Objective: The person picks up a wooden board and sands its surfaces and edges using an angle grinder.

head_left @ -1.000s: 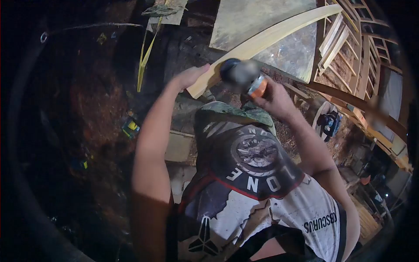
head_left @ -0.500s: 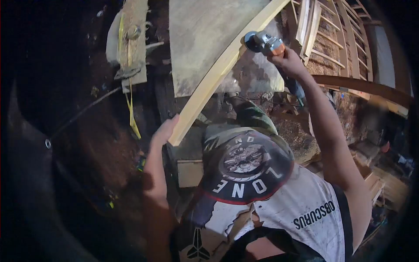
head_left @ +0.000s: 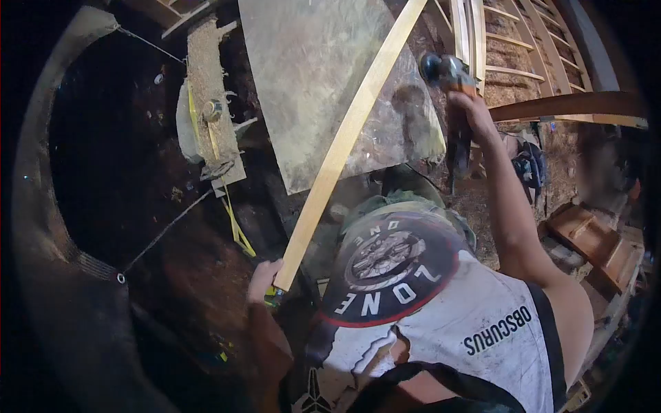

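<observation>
A long wooden strip lies slantwise across a pale board, its near end jutting out toward my body. My left hand grips that near end from the left side, fingers partly hidden by the wood. In my right hand is an angle grinder, held around its body. Its disc is to the right of the strip, apart from it, over the right side of the board.
At left stands a rough plank with a yellow tape measure strap hanging from it. Wooden frames with slats rise at upper right. A brown beam crosses at right, above a wooden box.
The grinder has moved off the strip to the right. The strip has turned steeper, its near end shifting lower in view with my left hand. My view has shifted too.
</observation>
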The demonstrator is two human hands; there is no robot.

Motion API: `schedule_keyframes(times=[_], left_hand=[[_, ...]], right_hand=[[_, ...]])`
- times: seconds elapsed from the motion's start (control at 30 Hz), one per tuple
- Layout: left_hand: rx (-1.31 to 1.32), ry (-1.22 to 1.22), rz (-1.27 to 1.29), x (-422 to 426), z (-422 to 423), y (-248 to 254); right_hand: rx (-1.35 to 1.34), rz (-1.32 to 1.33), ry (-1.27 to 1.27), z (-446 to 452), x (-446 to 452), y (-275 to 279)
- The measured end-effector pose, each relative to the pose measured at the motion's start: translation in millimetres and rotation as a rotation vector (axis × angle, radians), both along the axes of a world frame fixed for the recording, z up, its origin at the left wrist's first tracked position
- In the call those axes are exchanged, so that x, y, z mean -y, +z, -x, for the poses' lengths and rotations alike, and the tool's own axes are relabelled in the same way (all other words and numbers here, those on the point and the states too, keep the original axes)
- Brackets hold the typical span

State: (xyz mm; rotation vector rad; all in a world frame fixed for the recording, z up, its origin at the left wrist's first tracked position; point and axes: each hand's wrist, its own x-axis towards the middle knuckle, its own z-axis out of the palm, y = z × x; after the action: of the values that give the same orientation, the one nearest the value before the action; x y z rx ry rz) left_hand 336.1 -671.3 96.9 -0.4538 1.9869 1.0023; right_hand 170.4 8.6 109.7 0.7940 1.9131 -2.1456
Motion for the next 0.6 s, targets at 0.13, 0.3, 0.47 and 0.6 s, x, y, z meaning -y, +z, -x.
schedule_keyframes(times=[0.13,0.3,0.47,0.6], left_hand=[[-0.228,-0.158,0.111,-84,45,29],[-0.401,-0.399,0.478,-245,126,17],[-0.355,-0.351,0.477,-250,123,-21],[-0.184,-0.334,0.429,-213,69,6]], right_hand=[[0.017,-0.111,-0.012,-53,28,3],[-0.064,-0.313,0.134,-64,88,5],[0.041,-0.403,0.491,-63,142,30],[-0.031,-0.556,0.875,-66,170,47]])
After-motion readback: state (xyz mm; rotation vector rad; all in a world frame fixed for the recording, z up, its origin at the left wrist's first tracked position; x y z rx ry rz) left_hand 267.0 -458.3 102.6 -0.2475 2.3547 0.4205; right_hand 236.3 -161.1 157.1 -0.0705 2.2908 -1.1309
